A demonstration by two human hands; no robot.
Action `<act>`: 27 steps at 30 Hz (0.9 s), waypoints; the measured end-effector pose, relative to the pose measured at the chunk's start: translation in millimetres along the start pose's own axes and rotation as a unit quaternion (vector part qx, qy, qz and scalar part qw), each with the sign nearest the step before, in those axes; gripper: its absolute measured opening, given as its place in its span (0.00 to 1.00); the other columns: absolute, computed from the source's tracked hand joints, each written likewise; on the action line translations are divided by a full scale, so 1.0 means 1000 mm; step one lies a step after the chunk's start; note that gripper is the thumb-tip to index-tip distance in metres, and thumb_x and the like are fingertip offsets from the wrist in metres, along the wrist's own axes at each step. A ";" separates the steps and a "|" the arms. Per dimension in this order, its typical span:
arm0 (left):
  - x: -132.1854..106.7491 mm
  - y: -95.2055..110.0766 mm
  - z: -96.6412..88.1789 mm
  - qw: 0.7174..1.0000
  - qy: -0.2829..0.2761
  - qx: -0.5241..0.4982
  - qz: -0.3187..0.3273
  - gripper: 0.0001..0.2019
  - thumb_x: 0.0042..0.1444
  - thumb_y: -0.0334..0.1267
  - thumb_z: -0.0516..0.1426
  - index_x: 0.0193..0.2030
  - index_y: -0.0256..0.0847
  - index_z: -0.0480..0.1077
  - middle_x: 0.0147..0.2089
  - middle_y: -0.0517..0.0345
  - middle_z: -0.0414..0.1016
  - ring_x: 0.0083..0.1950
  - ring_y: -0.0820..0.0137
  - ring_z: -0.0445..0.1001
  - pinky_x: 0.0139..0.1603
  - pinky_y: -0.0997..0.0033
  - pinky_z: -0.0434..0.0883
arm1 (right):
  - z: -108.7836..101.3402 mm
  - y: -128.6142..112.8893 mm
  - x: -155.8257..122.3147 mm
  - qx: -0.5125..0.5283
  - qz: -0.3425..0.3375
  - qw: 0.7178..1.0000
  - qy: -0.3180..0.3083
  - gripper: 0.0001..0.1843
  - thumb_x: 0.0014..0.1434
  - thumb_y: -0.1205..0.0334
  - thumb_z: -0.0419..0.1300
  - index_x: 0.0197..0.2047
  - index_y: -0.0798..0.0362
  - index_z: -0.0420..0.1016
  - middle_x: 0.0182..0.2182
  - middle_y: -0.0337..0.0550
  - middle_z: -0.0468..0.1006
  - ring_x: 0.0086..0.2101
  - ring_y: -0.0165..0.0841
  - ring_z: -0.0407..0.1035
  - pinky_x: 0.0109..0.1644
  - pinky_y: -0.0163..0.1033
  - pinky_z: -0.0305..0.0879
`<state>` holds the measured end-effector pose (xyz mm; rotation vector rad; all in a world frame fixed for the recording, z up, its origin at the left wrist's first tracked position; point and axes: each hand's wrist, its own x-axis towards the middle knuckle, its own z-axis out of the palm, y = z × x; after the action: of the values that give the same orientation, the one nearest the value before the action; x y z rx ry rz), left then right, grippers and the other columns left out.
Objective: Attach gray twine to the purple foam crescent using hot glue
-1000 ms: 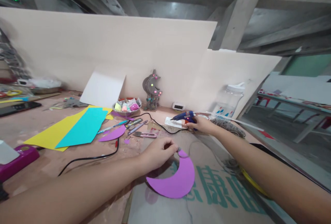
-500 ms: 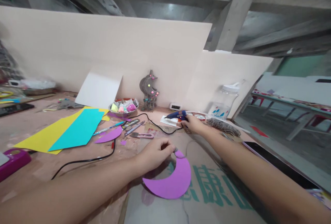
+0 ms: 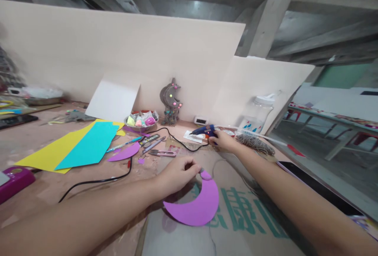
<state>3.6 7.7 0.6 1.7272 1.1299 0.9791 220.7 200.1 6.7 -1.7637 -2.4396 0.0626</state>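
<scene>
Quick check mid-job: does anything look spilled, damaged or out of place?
Nothing looks spilled or damaged as far as I can see. There's only mild untidiness: a tiny purple scrap lies loose near the pink snips, beside a larger purple offcut. The visible part of the purple crescent looks untorn.
</scene>
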 end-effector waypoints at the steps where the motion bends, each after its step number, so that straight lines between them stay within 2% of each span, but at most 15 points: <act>1: 0.000 0.000 0.000 1.000 0.001 0.003 0.003 0.13 0.56 0.44 0.50 0.27 0.38 0.65 0.26 0.61 0.71 0.28 0.73 0.66 0.29 0.75 0.61 | -0.001 0.000 -0.001 -0.003 0.001 1.000 -0.001 0.16 0.62 0.56 0.55 0.49 0.57 0.68 0.44 0.45 0.72 0.40 0.33 0.70 0.43 0.44 0.69; 8: 0.001 0.000 0.000 1.000 0.001 -0.001 -0.005 0.12 0.55 0.43 0.50 0.28 0.38 0.65 0.25 0.62 0.69 0.28 0.73 0.67 0.28 0.75 0.61 | -0.006 -0.002 -0.007 -0.022 -0.004 1.000 0.019 0.17 0.62 0.53 0.54 0.46 0.58 0.70 0.39 0.45 0.75 0.36 0.31 0.71 0.41 0.41 0.68; 11: 0.000 0.001 0.001 1.000 0.000 -0.004 -0.006 0.12 0.55 0.43 0.50 0.27 0.38 0.64 0.25 0.61 0.69 0.27 0.73 0.66 0.28 0.75 0.61 | -0.011 -0.003 -0.013 -0.034 -0.019 0.999 0.035 0.19 0.60 0.51 0.54 0.45 0.58 0.72 0.37 0.49 0.78 0.37 0.36 0.72 0.38 0.38 0.65; 14: 0.001 0.000 0.001 1.000 0.005 -0.005 0.006 0.11 0.55 0.42 0.50 0.26 0.38 0.64 0.25 0.61 0.69 0.28 0.73 0.66 0.28 0.76 0.61 | -0.017 -0.005 -0.027 -0.051 -0.041 0.997 0.053 0.22 0.59 0.52 0.54 0.49 0.59 0.72 0.40 0.56 0.78 0.38 0.42 0.73 0.37 0.38 0.64; 16: 0.001 0.000 0.001 1.000 0.001 -0.012 0.000 0.12 0.55 0.42 0.50 0.26 0.38 0.64 0.25 0.61 0.69 0.27 0.73 0.65 0.27 0.76 0.60 | -0.022 -0.008 -0.041 -0.062 -0.060 0.994 0.070 0.22 0.58 0.55 0.54 0.51 0.60 0.71 0.42 0.59 0.77 0.41 0.45 0.72 0.41 0.42 0.64; 18: 0.002 -0.001 0.001 1.000 0.000 -0.012 -0.003 0.12 0.55 0.42 0.50 0.27 0.38 0.64 0.25 0.62 0.68 0.26 0.74 0.65 0.26 0.76 0.60 | -0.026 -0.014 -0.060 -0.068 -0.092 0.989 0.089 0.21 0.58 0.58 0.55 0.52 0.60 0.71 0.48 0.61 0.74 0.46 0.48 0.69 0.49 0.47 0.61; 21: 0.001 -0.001 0.000 1.000 0.006 -0.001 0.003 0.12 0.55 0.43 0.50 0.26 0.38 0.65 0.24 0.62 0.68 0.26 0.73 0.65 0.26 0.76 0.60 | -0.031 -0.030 -0.092 -0.054 -0.137 0.984 0.104 0.19 0.61 0.57 0.52 0.51 0.55 0.72 0.51 0.54 0.72 0.52 0.45 0.64 0.56 0.49 0.56; 22: 0.001 0.000 0.000 1.000 0.008 0.001 0.002 0.12 0.55 0.43 0.50 0.27 0.38 0.65 0.24 0.62 0.69 0.26 0.73 0.65 0.26 0.76 0.60 | -0.032 -0.037 -0.104 -0.034 -0.147 0.983 0.108 0.20 0.62 0.56 0.50 0.53 0.53 0.70 0.51 0.51 0.73 0.52 0.43 0.65 0.56 0.48 0.58; 24: -0.001 0.001 -0.001 1.000 -0.009 0.004 0.001 0.13 0.56 0.44 0.50 0.29 0.38 0.67 0.26 0.60 0.71 0.27 0.73 0.67 0.27 0.75 0.61 | -0.031 -0.051 -0.127 0.123 -0.150 0.976 0.098 0.21 0.63 0.53 0.48 0.54 0.52 0.70 0.49 0.49 0.74 0.44 0.38 0.70 0.49 0.45 0.65; 25: -0.001 0.002 -0.002 1.000 -0.003 0.006 0.004 0.13 0.56 0.44 0.50 0.28 0.37 0.67 0.26 0.60 0.72 0.27 0.73 0.67 0.28 0.75 0.61 | -0.029 -0.058 -0.138 0.205 -0.137 0.967 0.069 0.22 0.63 0.51 0.48 0.55 0.51 0.68 0.48 0.49 0.75 0.36 0.34 0.72 0.41 0.42 0.69; 27: -0.002 0.003 -0.002 1.000 -0.010 0.004 -0.008 0.14 0.57 0.44 0.49 0.29 0.38 0.67 0.26 0.60 0.71 0.25 0.73 0.66 0.27 0.75 0.61 | -0.025 -0.071 -0.156 0.358 -0.096 0.929 -0.002 0.25 0.62 0.49 0.48 0.58 0.51 0.63 0.50 0.51 0.73 0.23 0.27 0.68 0.27 0.37 0.67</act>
<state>2.0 5.8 3.8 1.7283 1.1353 0.9466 205.7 28.6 26.6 -1.1917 -2.1548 0.8193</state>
